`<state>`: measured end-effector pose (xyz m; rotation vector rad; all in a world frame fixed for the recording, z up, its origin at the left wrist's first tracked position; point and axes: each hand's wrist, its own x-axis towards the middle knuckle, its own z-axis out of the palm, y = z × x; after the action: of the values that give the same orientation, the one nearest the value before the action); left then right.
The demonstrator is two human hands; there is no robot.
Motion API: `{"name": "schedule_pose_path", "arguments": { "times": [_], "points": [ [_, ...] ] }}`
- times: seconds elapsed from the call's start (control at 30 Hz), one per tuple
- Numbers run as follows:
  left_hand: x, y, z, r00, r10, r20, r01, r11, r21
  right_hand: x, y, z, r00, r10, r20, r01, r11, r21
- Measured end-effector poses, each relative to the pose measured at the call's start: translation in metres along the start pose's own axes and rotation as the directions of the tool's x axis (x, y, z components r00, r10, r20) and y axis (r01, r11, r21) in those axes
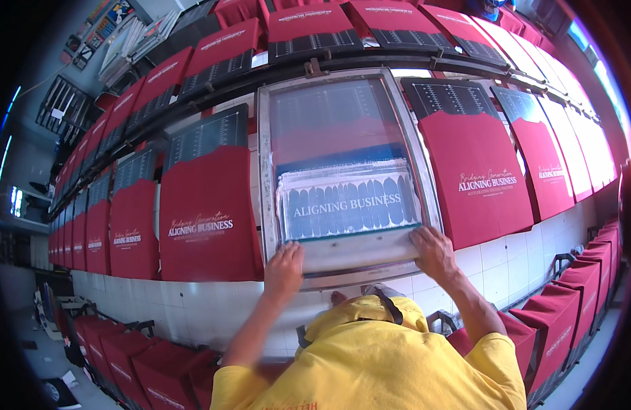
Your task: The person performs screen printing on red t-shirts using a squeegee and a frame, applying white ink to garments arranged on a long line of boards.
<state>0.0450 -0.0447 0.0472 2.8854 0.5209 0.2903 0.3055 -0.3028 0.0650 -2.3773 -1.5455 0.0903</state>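
A silkscreen frame (265,147) with a pale metal border lies over a red shirt panel in front of me. Its mesh carries a blue stencil area (302,222) with pale lettering and a scalloped white ink film above it. Across the near end of the mesh rests a wide pale squeegee (360,251) with a teal blade edge. My left hand (284,270) is closed on the squeegee's left end. At its right end, my right hand (433,251) grips it with curled fingers. Both thumbs are partly hidden.
Red shirts on slanted boards flank the frame, including a printed shirt (205,219) left and another printed shirt (476,178) right. A dark metal rail (220,82) runs behind. More red shirts (554,321) hang on racks near me. White floor tiles (213,307) show between rows.
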Motion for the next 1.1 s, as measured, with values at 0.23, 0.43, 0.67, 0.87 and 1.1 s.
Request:
{"name": "schedule_pose_path", "arguments": {
  "times": [0.23, 0.43, 0.67, 0.87, 1.1],
  "points": [
    [-0.002, -0.006, 0.022, 0.996, 0.023, -0.084, -0.021, 1.0, 0.018, -0.001, 0.006, 0.023, 0.992, -0.077, -0.101, 0.067, 0.993, -0.098],
    [0.073, -0.048, 0.019, 0.996, 0.056, -0.068, -0.057, 0.998, -0.02, 0.074, 0.029, 0.023, 1.0, 0.012, -0.001, -0.012, 0.995, -0.1],
    [0.147, -0.07, -0.008, 0.986, -0.057, 0.158, 0.066, 0.996, -0.053, 0.144, 0.044, -0.012, 0.989, 0.042, 0.143, -0.033, 0.997, -0.065],
    [0.116, -0.037, -0.04, 0.987, -0.1, 0.124, 0.107, 0.993, -0.052, 0.107, 0.031, -0.025, 0.999, 0.018, 0.026, -0.017, 0.998, -0.057],
    [-0.01, -0.004, 0.003, 0.997, -0.019, -0.072, 0.015, 0.999, -0.049, -0.008, -0.009, -0.01, 1.0, -0.017, -0.022, 0.016, 0.997, -0.069]
  ]
}}
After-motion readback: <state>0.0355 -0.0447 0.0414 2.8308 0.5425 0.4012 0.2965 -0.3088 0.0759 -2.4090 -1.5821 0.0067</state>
